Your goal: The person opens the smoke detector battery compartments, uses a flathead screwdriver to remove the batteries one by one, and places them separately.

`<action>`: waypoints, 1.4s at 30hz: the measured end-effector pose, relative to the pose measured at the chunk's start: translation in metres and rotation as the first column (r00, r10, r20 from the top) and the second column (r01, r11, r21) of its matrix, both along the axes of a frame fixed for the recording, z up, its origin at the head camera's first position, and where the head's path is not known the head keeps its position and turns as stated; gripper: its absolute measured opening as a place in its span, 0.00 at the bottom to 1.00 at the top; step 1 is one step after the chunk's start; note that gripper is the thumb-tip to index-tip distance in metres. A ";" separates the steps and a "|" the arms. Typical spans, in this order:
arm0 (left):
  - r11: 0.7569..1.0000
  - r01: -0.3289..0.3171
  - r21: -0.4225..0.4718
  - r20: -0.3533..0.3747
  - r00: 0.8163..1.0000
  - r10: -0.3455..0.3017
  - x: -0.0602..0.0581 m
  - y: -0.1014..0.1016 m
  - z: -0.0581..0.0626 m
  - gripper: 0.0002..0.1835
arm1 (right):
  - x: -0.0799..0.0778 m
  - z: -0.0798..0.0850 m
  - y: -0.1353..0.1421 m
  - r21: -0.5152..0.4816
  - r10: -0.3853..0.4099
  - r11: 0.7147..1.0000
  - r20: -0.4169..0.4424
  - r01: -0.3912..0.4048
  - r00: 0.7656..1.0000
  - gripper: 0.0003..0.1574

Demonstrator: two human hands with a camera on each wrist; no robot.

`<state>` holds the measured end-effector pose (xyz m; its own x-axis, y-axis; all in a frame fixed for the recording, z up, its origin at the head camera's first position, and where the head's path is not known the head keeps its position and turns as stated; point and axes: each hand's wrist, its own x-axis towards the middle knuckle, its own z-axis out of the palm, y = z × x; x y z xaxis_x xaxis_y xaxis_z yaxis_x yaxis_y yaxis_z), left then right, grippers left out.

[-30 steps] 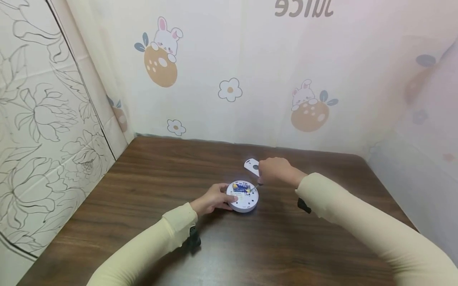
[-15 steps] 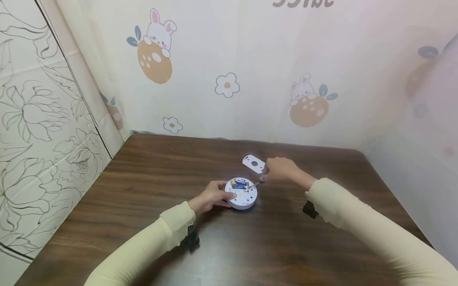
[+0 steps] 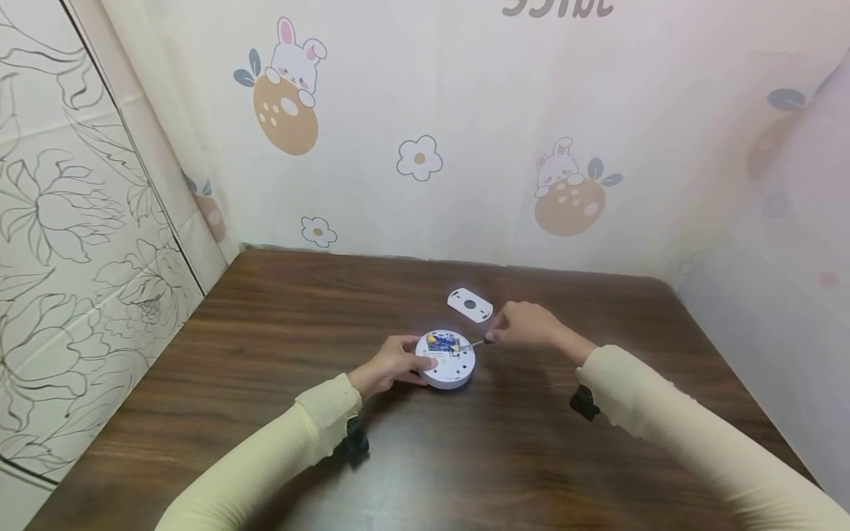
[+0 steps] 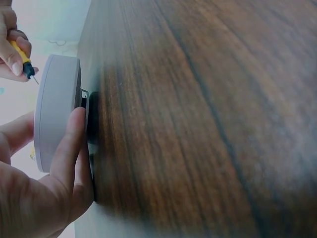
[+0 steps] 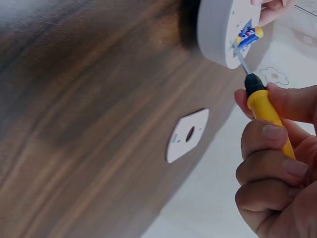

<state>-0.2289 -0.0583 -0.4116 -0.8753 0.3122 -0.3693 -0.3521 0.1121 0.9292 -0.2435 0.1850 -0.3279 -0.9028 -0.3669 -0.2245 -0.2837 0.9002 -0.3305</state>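
Note:
My left hand (image 3: pixel 393 361) grips a round white smoke detector (image 3: pixel 453 375) at its left side, thumb on the top face and fingers curled underneath, close over the table. In the detector's open slot lies a blue battery with yellow ends (image 5: pixel 250 36). My right hand (image 3: pixel 529 324) holds a screwdriver (image 5: pixel 264 105) with a yellow handle, black collar and thin metal shaft. In the right wrist view the screwdriver's tip overlaps the detector's face beside the battery. The left wrist view shows the detector's thick side wall (image 4: pixel 58 116) and a small wire clip (image 4: pixel 85 94) below it.
Behind the detector, a flat white plate (image 3: pixel 470 304) with a round central hole lies on the dark wood table (image 3: pixel 299 295). Patterned curtains (image 3: pixel 425 81) hang along the back and sides. A black wrist camera (image 3: pixel 584 403) is strapped under the right sleeve, another (image 3: pixel 356 441) under the left.
My right hand has drawn to the right and slightly toward me with the screwdriver, uncovering the white plate. The left hand keeps its grip on the detector. The head view has shifted a little.

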 end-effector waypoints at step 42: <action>1.000 0.017 0.018 0.010 1.000 -0.018 -0.001 -0.002 -0.002 0.31 | 0.006 -0.052 0.027 -0.378 -0.114 0.911 0.161 0.168 0.980 0.13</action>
